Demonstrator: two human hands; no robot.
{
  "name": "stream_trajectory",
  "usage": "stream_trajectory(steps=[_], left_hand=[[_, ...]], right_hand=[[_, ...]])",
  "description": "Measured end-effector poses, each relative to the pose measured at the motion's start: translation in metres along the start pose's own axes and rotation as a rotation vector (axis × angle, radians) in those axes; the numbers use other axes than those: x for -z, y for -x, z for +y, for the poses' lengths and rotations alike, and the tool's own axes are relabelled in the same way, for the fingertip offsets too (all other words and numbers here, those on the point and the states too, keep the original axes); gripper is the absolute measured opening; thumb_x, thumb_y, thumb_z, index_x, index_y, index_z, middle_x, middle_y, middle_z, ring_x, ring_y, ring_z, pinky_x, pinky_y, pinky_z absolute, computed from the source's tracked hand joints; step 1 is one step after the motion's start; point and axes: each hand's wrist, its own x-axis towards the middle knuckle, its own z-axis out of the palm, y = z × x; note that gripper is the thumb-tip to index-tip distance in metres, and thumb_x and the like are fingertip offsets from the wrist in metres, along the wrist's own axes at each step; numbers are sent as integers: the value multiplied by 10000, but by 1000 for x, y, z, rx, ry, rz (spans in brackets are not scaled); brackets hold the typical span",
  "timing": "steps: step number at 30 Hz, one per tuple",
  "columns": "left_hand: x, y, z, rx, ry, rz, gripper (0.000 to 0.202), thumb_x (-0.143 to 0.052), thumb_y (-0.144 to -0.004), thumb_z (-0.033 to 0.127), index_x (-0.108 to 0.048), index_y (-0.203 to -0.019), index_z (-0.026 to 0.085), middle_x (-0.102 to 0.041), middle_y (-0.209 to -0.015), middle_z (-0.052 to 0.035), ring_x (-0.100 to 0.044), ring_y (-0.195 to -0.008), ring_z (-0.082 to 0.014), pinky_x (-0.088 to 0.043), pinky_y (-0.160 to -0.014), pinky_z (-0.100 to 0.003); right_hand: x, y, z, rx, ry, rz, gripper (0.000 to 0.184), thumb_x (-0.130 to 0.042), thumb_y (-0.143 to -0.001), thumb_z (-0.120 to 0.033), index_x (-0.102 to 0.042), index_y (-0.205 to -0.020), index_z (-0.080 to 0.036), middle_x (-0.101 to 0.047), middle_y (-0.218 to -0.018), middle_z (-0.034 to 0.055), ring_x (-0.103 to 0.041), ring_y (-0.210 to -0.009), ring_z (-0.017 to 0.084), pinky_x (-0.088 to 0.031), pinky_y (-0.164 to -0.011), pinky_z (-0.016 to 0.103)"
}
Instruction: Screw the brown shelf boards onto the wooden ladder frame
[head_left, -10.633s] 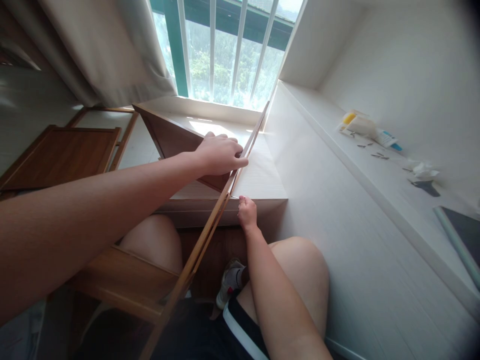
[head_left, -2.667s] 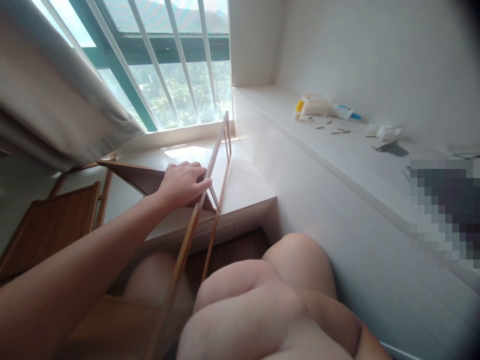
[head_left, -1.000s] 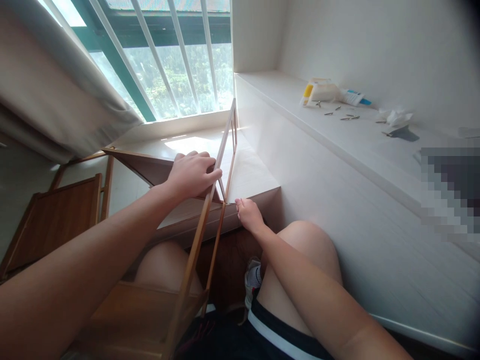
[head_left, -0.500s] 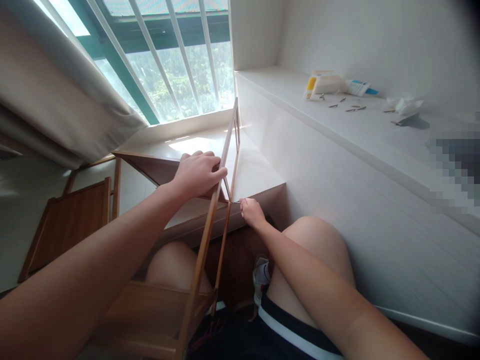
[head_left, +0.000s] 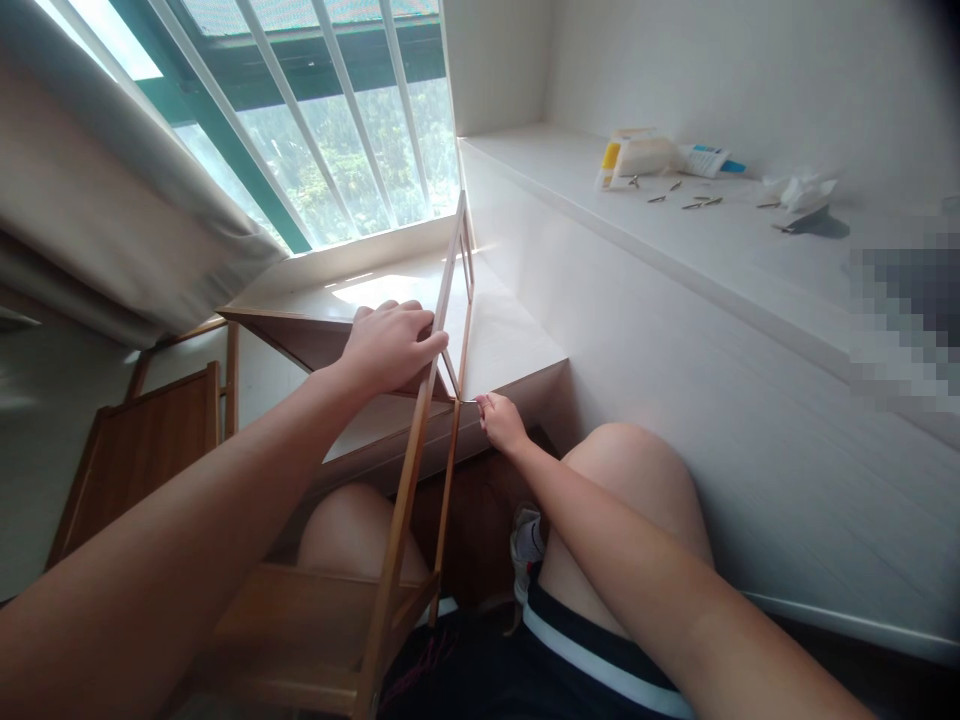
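A wooden frame with long narrow rails (head_left: 411,470) leans upright between my legs, joined to a wooden panel at its lower end. My left hand (head_left: 397,342) is wrapped around its upper rail, thumb on the near side. Lower and to the right, my right hand (head_left: 501,422) is closed in a pinch on a thin metal rod (head_left: 468,402) that looks like a hex key. The rod's far end meets the frame's thinner rail; the exact contact point is too small to make out.
Along the right, a white ledge (head_left: 570,165) bears several small metal screws (head_left: 694,205), a white tube with a blue cap (head_left: 712,160), a yellow-and-clear package (head_left: 637,158) and crumpled plastic (head_left: 799,190). Another wooden piece (head_left: 142,450) stands at left, below a curtain (head_left: 112,190). A barred window is ahead.
The view has shifted slightly, so the ledge and window sit a little further left. Both hands keep their holds; the right hand and rod look slightly turned.
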Motion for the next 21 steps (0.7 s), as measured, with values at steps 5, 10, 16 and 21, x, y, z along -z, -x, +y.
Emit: stream_trajectory(steps=[5, 10, 16, 21], left_hand=[[0, 0, 0, -10, 3, 0, 360, -372, -879, 469, -561, -715, 210, -611, -863, -71, -542, -905, -272, -363, -797, -418], [0, 0, -2, -2, -12, 1, 351, -369, -881, 467, -515, -698, 204, -619, -896, -69, -543, -900, -265, -356, -784, -421], [1, 0, -3, 8, -5, -2, 342, -366, -883, 452, -494, -688, 201, -615, -897, -68, -537, -884, -255, -356, -778, -419], [1, 1, -1, 16, -5, 2, 335, -374, -878, 446, -525, -702, 204, -608, -880, -65, -536, -896, -258, -359, -782, -413]], right_hand=[[-4, 4, 5, 42, -21, 42, 387, -349, -985, -422, -497, -695, -213, -564, -582, -24, -541, -598, 142, -381, -645, 223], [-11, 9, 7, 68, 17, 122, 414, -347, -984, -453, -496, -680, -213, -559, -606, -17, -538, -620, 145, -383, -655, 222], [-4, -1, -18, -342, -372, -72, 400, -452, -930, -364, -409, -563, -210, -396, -454, -37, -404, -448, 113, -293, -476, 225], [12, -15, -36, -539, -495, -208, 349, -458, -906, -228, -345, -576, -221, -279, -417, -77, -249, -335, 73, -175, -375, 226]])
